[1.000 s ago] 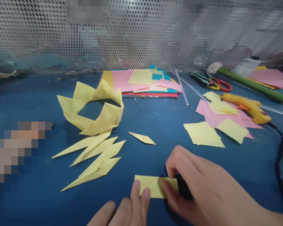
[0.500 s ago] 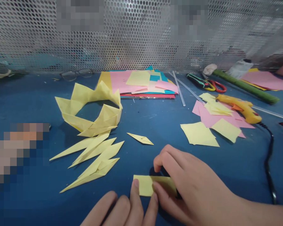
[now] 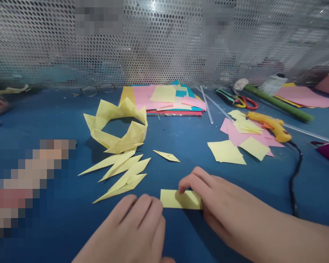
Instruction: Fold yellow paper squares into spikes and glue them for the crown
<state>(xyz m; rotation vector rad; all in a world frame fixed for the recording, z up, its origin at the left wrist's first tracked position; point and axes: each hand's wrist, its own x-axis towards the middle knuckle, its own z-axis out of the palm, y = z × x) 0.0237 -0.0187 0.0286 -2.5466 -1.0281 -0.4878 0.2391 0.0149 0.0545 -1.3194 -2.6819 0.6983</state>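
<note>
A small folded strip of yellow paper [image 3: 168, 199] lies flat on the blue table. My right hand [image 3: 216, 197] grips its right end, with the index finger bent over the top and the thumb out of sight. At the strip's left edge, my left hand [image 3: 137, 223] rests with its fingers curled together; their tips are hidden. One small pointed folded paper piece [image 3: 168, 156] sits just beyond the strip. Several longer pointed yellow paper pieces [image 3: 123, 186] are fanned out to the left. Behind them stands a ring of folded yellow paper [image 3: 98, 128] with peaked edges.
A stack of coloured paper [image 3: 142, 95] is at the back. On the right lie yellow paper squares [image 3: 226, 151], a yellow glue gun [image 3: 274, 126] with a black cord, scissors [image 3: 248, 103], and a green stick [image 3: 279, 100]. Glasses [image 3: 90, 90] lie back left. A blurred-out shape [image 3: 30, 179] is at left.
My left fingers have come off the strip's surface and curled at its left edge. My right thumb has slipped out of view from atop the paper. The camera view has shifted.
</note>
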